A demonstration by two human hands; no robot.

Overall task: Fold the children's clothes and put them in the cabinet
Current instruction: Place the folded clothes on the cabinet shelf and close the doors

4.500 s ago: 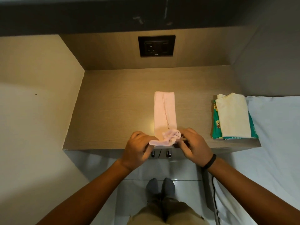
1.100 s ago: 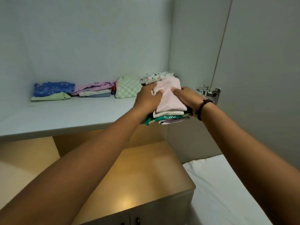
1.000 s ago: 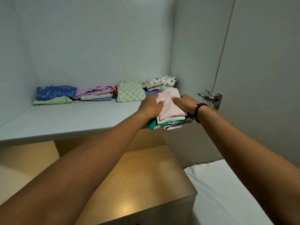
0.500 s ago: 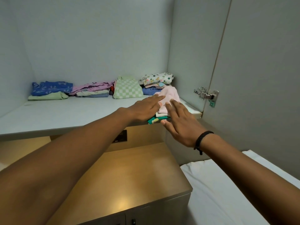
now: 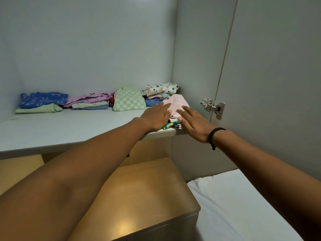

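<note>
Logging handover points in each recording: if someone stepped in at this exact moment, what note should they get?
Left hand: open, fingers straight, resting against the just-placed stack.
Right hand: open, flat at the stack's near side.
The stack, pink garment on top and green printed piece at the bottom, sits at the front right edge of the cabinet shelf, in front of the older piles.
Done: folded and shelved.
Left: probably nudge the stack further in; the cabinet door is open.

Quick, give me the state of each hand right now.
Left hand: open, fingers straight, holding nothing, at the folded stack.
Right hand: open, fingers straight, holding nothing.
</note>
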